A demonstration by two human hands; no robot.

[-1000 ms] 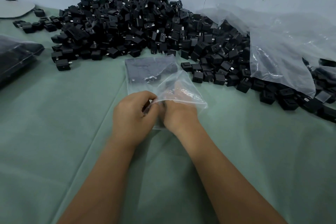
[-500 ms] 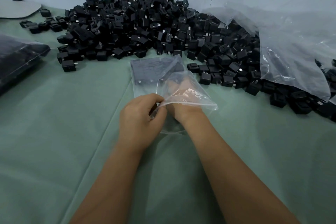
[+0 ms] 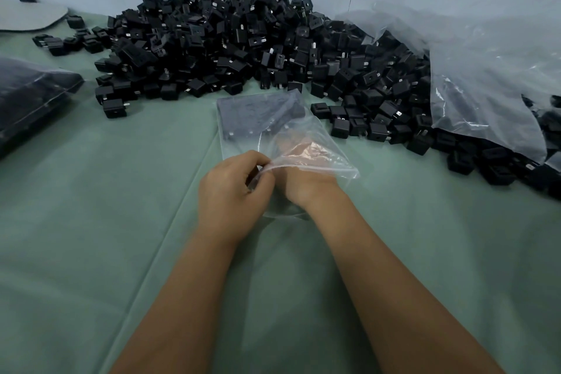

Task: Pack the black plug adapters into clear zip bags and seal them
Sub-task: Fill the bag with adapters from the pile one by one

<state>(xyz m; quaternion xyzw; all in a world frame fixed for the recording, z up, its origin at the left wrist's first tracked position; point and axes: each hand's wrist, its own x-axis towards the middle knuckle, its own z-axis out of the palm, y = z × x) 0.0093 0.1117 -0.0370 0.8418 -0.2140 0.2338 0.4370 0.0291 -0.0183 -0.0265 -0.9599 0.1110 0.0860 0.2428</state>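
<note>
Zip bag (image 3: 273, 121): thin, limp, slippery film; adapters (image 3: 261, 114) weigh its far end. Left hand (image 3: 233, 191) pinches the mouth edge; right hand (image 3: 306, 167) inside, fingers blurred, cannot tell. Best held at the stiffer zip strip.

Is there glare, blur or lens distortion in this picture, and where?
Head view: soft, dim light; white glare streaks on the big plastic bag; the right hand shows only hazily through the small clear bag; the wide lens bends the table edges; the adapter pile stays fairly sharp.
</note>
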